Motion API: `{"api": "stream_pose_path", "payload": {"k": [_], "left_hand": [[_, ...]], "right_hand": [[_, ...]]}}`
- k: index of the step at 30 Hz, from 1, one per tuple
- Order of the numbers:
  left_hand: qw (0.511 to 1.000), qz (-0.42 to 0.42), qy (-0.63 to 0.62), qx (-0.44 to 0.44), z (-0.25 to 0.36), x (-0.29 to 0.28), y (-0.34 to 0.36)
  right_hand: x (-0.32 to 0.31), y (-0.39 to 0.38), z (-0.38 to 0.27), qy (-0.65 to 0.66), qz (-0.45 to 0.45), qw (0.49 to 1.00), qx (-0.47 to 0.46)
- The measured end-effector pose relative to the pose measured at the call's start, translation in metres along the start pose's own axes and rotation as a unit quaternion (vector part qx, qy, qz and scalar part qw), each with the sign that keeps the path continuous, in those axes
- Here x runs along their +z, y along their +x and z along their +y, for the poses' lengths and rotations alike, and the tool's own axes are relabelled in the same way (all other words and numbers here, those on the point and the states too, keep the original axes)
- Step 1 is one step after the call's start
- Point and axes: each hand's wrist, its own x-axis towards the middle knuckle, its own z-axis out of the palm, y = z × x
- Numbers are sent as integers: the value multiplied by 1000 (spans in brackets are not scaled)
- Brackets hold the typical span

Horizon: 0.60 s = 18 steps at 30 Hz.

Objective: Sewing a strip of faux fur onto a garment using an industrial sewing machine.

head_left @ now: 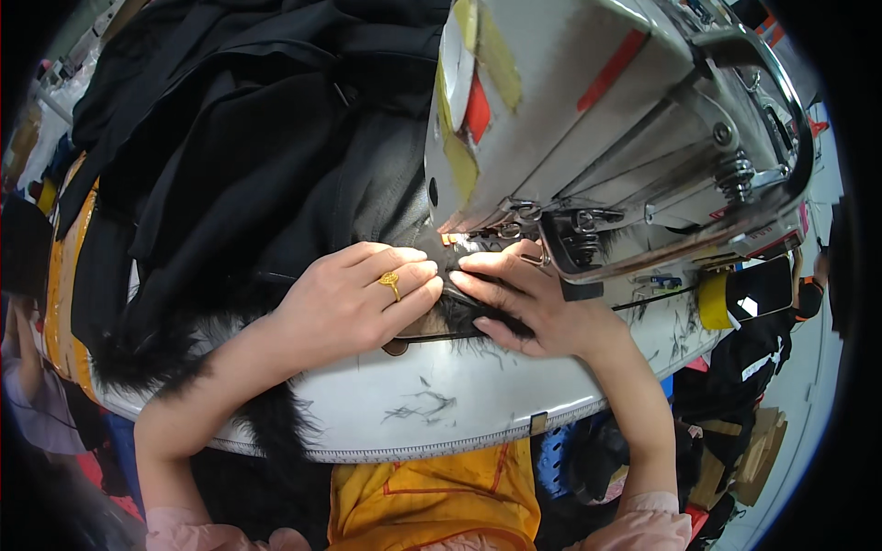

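My left hand (pixel 354 298), with a gold ring on one finger, lies flat on black fabric (pixel 248 165) in front of the needle area of a grey sewing machine (pixel 597 119). My right hand (pixel 519 298) presses the same fabric from the right, its fingertips touching those of the left hand just under the presser foot (pixel 478 237). A black fur trim (pixel 184 358) runs along the fabric's edge under my left forearm. Both hands pin the fabric down to the white machine table (pixel 441 404); the needle itself is hidden.
The bulk of the black garment is piled at the back left. Loose black hairs lie on the white table. A measuring strip runs along the table's front edge (pixel 432 450). Orange cloth (pixel 432 500) lies on my lap. A yellow tape roll (pixel 715 301) sits at the right.
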Motion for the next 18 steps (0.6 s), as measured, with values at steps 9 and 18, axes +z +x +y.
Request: {"api": "stream_pose_path", "payload": {"k": [9, 18], "left_hand": [[1000, -19, 9, -14, 2, 0, 2], [999, 13, -41, -33, 0, 0, 2]], "right_hand": [[-1, 1, 5, -1, 47, 999, -22], [-5, 2, 0, -3, 15, 1000, 1]]}}
